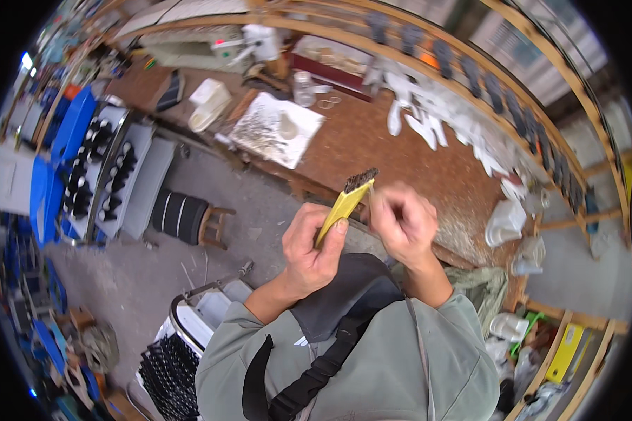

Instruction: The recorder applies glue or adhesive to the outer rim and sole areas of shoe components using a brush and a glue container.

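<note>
Left hand (307,244) grips yellow brush (340,208) between fingers, dark bristles (360,180) projecting far and right beyond them; right hand (406,223) is blurred alongside, fingers curled, hold indeterminable

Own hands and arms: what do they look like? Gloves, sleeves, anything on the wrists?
No gloves on the left hand or right hand; the right is motion-blurred. The left sleeve and right sleeve are loose, plain grey-green, ending on the forearms. No watch, band or cable visible on either wrist.
</note>
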Available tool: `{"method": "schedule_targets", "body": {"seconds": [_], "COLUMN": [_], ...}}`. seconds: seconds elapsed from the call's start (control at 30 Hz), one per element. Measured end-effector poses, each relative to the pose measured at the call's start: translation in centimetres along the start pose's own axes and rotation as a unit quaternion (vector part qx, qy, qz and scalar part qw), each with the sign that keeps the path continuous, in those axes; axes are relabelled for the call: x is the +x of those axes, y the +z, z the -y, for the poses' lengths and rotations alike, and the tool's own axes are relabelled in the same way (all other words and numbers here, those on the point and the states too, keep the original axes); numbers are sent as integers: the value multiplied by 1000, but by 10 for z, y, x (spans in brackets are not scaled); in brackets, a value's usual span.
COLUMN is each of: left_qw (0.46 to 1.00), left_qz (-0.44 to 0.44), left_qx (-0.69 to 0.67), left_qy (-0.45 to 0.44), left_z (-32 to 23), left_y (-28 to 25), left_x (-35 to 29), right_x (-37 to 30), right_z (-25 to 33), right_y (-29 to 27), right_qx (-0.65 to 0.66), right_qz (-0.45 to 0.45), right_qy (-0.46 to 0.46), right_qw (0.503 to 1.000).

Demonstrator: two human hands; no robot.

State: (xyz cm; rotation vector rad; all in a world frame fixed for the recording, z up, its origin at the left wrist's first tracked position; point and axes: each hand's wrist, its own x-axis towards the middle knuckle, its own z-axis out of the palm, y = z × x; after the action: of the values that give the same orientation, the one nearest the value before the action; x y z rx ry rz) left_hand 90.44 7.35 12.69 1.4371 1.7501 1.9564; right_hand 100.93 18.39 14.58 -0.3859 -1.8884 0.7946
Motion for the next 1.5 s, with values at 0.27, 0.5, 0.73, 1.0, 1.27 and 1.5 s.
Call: {"method": "schedule_targets", "body": {"seconds": [0.27, 0.5, 0.73, 1.0, 1.27, 1.5], "left_qw": [937, 970, 939, 927, 950, 952], "left_qz": [-98, -204, -236, -177, -105, -39], "left_qx": [-267, -70, 251, 326, 279, -260], "left_qy": [-202, -112, -18, 45, 92, -156], "left_z": [39, 57, 104, 167, 209, 239], "left_y": [-137, -203, -247, -299, -322, -335], "left_x": [12, 16, 73, 161, 227, 265], "right_x": [34, 63, 123, 208, 261, 260], "right_z": [-2, -4, 5, -36, -80, -151], "right_y": [129, 235, 325, 380, 402, 347], "right_qx": [370, 371, 197, 135, -45, 146], "right_qz": [250, 364, 231, 273, 105, -20], "right_qy": [302, 203, -130, -117, -163, 255], "right_qw": [842, 830, 944, 945, 980, 956]}}
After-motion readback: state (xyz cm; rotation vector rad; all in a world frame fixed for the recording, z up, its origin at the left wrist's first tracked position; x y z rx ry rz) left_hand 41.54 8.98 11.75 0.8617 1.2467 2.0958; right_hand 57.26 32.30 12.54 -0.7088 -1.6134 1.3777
